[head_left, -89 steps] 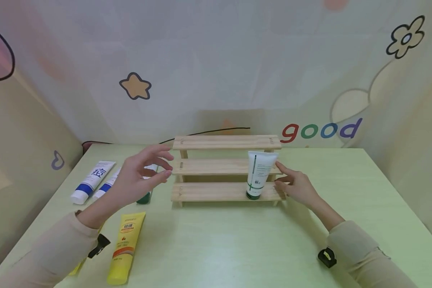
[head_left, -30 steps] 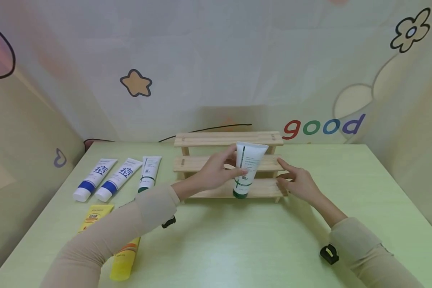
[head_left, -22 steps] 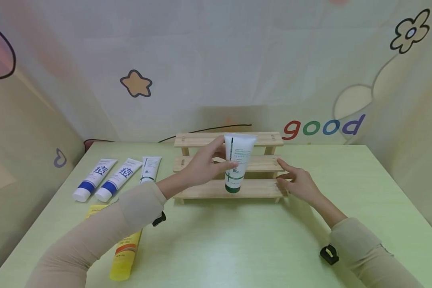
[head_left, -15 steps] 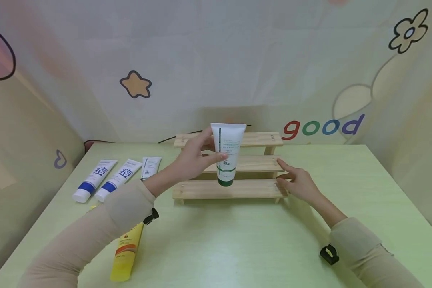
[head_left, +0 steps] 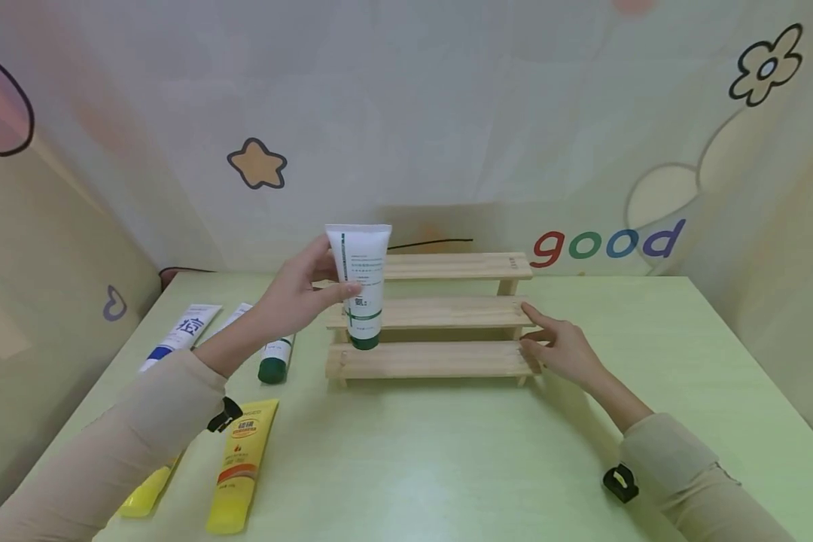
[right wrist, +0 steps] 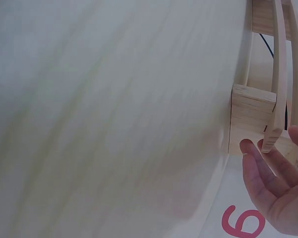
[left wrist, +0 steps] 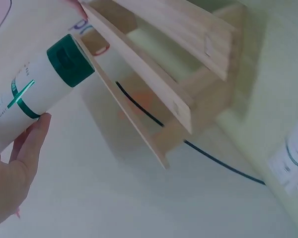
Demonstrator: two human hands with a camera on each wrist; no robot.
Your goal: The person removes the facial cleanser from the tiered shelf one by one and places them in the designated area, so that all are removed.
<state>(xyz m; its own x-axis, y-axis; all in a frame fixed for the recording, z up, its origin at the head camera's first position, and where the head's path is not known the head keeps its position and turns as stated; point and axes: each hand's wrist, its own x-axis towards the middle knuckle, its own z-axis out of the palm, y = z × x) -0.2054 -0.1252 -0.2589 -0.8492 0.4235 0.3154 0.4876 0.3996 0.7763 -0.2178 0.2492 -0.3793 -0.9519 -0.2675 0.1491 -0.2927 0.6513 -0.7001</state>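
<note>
In the head view my left hand [head_left: 298, 290] grips a white squeeze tube [head_left: 367, 260] with a dark green cap. The tube is upright, cap down, in front of the left part of a three-tier wooden rack [head_left: 433, 361]. The left wrist view shows its green cap [left wrist: 70, 60] near the rack's boards, with my thumb and fingers around the tube body. My right hand [head_left: 565, 350] touches the rack's right end, its fingers loosely bent at the middle and lowest boards. Seen from the right wrist, those fingers [right wrist: 273, 173] lie against the board ends.
Left on the table lie a blue-banded white tube [head_left: 188, 327], another largely behind my arm, and a green-capped white tube [head_left: 274, 361]. Two yellow tubes [head_left: 240, 467] lie nearer the front, one partly covered by my sleeve. A printed cloth [head_left: 406, 113] hangs behind the rack.
The white tube stood at the rack's right side; my left hand took hold of it, lifted it and carried it left. My right hand has stayed at the rack's right end.
</note>
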